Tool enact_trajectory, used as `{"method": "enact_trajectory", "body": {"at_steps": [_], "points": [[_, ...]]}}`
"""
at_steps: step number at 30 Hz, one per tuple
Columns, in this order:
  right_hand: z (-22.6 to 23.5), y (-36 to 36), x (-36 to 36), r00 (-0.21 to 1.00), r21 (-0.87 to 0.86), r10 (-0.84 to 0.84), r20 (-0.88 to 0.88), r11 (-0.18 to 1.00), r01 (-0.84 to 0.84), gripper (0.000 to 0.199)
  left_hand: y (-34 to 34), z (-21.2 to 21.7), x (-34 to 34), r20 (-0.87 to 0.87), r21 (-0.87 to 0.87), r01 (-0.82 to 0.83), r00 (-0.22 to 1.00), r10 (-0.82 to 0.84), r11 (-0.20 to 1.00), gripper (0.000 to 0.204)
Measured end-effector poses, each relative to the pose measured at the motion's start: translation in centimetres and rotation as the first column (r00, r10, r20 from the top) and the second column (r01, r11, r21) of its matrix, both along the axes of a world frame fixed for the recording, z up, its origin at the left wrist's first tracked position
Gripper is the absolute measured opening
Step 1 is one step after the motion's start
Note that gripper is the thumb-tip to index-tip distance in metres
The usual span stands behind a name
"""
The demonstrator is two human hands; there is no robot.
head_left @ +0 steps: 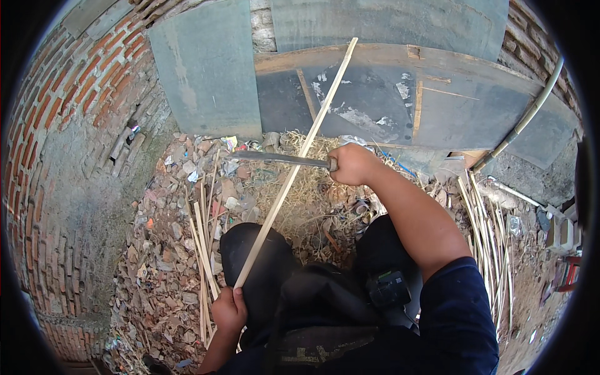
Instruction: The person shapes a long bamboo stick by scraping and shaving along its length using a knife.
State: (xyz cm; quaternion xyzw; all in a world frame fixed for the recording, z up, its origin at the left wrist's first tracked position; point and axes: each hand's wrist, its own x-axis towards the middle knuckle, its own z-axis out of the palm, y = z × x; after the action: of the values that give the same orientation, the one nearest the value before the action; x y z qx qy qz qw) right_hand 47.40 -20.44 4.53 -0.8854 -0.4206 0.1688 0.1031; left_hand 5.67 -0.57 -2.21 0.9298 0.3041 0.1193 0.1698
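Note:
A long pale strip of split bamboo or wood (281, 194) slants from above my left knee up toward the grey panels. Its near end is gripped in my left hand (230, 310), thumb along the top. My right hand (353, 164) is wrapped round the short handle of a machete (269, 156), whose long dark blade points left. The blade crosses the strip at about mid-length; whether its edge is cutting in cannot be made out. Thin curly shavings (297, 200) lie heaped on the ground below the crossing.
Long strips (203, 250) lie by my left leg, and more strips (484, 237) to the right of my right arm. Rubble (156, 269) covers the ground. A brick wall (75, 106) rises at left; grey panels (206, 75) stand ahead. A pole (525, 115) leans at right.

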Motion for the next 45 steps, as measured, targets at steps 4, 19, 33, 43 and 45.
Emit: {"method": "enact_trajectory", "body": {"at_steps": [4, 19, 33, 43, 45], "points": [[-1.0, -0.1, 0.5, 0.989, 0.090, -0.146, -0.028, 0.985, 0.148, 0.033, 0.2, -0.3, -0.3, 0.030, 0.007, 0.019, 0.999, -0.019, 1.000, 0.033], [0.6, 0.8, -2.1, 0.989, -0.017, 0.116, 0.089, 0.993, -0.115, 0.030, 0.9, -0.3, -1.3, 0.025, -0.014, 0.032, 0.999, -0.032, 0.999, 0.036], [0.3, 0.2, -0.9, 0.990, 0.073, 0.067, 0.128, 0.994, -0.076, 0.025, 0.7, -0.4, -1.0, 0.032, -0.053, 0.015, 0.999, -0.013, 0.998, 0.037], [-0.1, -0.8, 0.5, 0.981, 0.168, -0.029, 0.193, 0.986, -0.004, 0.031, 0.6, 0.0, -0.9, 0.047, -0.126, 0.021, 0.999, -0.015, 0.992, 0.038], [0.5, -0.1, -0.7, 0.971, 0.148, 0.067, 0.228, 0.984, -0.103, 0.030, 1.0, -0.3, -1.1, 0.067, -0.141, 0.038, 0.997, -0.029, 0.989, 0.039]]}}
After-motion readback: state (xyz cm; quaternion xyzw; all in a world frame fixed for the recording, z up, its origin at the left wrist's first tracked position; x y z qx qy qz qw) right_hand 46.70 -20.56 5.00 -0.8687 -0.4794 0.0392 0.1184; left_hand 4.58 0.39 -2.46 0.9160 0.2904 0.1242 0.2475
